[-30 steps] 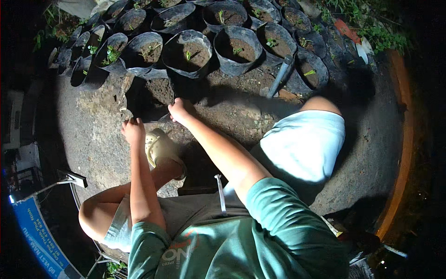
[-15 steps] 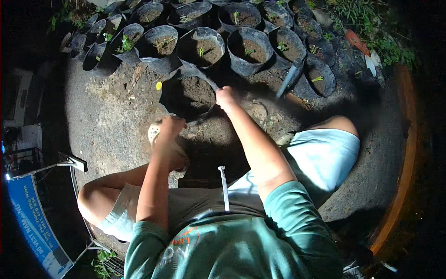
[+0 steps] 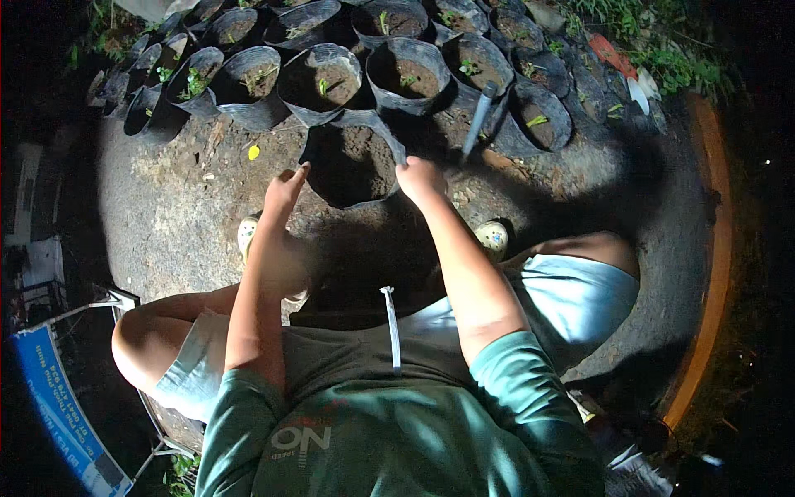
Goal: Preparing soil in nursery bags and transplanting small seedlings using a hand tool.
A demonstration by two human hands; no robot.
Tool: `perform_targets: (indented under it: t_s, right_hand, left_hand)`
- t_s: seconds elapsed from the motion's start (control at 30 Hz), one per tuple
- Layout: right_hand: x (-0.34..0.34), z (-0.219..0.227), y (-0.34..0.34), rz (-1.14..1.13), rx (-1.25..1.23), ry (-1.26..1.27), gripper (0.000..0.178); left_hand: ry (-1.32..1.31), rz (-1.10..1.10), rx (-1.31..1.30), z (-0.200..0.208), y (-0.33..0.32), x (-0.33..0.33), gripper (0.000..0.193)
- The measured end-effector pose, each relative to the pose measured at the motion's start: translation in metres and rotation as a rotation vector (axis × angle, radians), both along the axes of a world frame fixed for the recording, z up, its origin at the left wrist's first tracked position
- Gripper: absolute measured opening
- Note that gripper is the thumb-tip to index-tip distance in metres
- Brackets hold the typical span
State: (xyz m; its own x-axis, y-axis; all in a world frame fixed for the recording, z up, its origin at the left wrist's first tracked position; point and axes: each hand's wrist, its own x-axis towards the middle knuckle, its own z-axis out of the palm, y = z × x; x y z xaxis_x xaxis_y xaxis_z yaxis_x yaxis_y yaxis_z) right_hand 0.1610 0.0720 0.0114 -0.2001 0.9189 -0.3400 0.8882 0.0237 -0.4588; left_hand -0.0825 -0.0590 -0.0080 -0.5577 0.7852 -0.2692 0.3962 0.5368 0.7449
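A black plastic grow bag (image 3: 333, 202), partly filled with loose brown soil, stands on the ground before me, against the front row of similar bags. My left hand (image 3: 284, 192) pinches its left rim, fingers closed at the edge. On the opposite side my right hand (image 3: 421, 180) is closed around the right rim, which is drawn out toward it. No seedling shows in this bag's soil, though part of its inside lies in dark shadow.
Several black grow bags (image 3: 406, 106) with small green seedlings stand in rows beyond. A grey tube-like handle (image 3: 478, 123) leans among them at right. Farther right lies a trowel (image 3: 638, 96) with a pale blade. A yellow leaf (image 3: 253, 152) lies left; a blue sign (image 3: 62, 406) stands lower left.
The grow bag has shifted right relative to the row behind. My left hand has gone from its near-left edge up to its left rim; my right hand keeps hold of the right rim.
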Motion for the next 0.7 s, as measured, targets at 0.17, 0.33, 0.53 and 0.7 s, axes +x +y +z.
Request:
perform_targets:
  t_s: [0.17, 0.33, 0.53, 0.7]
  right_hand:
    - [0.000, -0.013, -0.007, 0.090, 0.007, -0.038, 0.030]
    - [-0.033, -0.030, -0.018, 0.087, -0.044, 0.241, 0.030]
    - [-0.075, -0.032, -0.047, 0.182, 0.105, 0.405, 0.032]
    - [-0.012, -0.040, 0.009, -0.097, -0.293, 0.353, 0.026]
  left_hand:
    - [0.381, -0.108, -0.154, 0.006, 0.013, 0.008, 0.036]
    - [0.410, -0.099, -0.197, -0.022, 0.006, -0.034, 0.033]
    - [0.396, -0.243, -0.114, -0.079, -0.017, -0.101, 0.030]
    - [0.499, 0.050, -0.111, -0.024, 0.027, 0.000, 0.022]
